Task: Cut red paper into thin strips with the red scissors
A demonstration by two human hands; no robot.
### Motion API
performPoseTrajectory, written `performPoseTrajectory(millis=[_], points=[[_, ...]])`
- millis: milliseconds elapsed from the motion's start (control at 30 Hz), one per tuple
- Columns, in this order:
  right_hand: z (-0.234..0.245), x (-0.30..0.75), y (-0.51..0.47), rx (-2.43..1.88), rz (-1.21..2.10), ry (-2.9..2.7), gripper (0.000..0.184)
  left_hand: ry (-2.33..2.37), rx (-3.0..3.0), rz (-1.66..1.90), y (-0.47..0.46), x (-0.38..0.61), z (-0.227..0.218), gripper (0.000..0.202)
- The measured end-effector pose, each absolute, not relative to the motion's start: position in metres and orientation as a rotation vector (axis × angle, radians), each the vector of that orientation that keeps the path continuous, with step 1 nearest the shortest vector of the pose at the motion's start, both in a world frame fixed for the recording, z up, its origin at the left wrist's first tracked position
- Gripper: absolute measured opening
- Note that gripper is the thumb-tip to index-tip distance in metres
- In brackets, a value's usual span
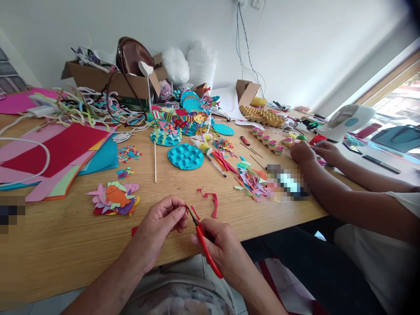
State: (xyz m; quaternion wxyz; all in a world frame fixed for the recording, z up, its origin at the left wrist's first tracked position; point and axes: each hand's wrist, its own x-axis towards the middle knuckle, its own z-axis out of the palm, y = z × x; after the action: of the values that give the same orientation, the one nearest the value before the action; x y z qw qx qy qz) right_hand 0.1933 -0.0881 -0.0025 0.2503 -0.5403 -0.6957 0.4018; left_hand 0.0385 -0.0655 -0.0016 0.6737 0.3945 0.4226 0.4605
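Near the table's front edge, my left hand [169, 216] pinches a small piece of red paper [186, 208]. My right hand [218, 240] is wrapped around red-handled scissors [207, 253], whose dark blade tips touch the paper by my left fingertips. Just beyond my hands lies a curved red paper offcut [214, 203]. A bit of red sheet [134, 230] pokes out beside my left wrist. To the left is a pile of colourful paper fish cut-outs [118, 197], with an orange one on top.
Coloured paper sheets [62, 153] and a white cable lie at the left. A blue wavy disc [185, 156], glue bottles [201, 145] and paper scraps [251, 179] are ahead. At the right, another person's hands [305, 153] work near a blurred-out patch.
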Motion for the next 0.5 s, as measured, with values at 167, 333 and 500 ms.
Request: performPoseTrajectory(millis=[167,333,500], points=[[-0.002,0.194,-0.087,-1.474,1.100,-1.906,0.033,0.951,0.898,1.053,-0.063,0.036,0.000,0.011],[0.001,0.196,-0.087,-1.476,1.090,-1.915,0.033,0.972,0.902,1.058,-0.062,0.035,0.001,0.011],[0.008,0.194,-0.086,-1.461,1.154,-1.807,0.028,1.002,0.958,1.036,-0.063,0.036,0.006,0.010]])
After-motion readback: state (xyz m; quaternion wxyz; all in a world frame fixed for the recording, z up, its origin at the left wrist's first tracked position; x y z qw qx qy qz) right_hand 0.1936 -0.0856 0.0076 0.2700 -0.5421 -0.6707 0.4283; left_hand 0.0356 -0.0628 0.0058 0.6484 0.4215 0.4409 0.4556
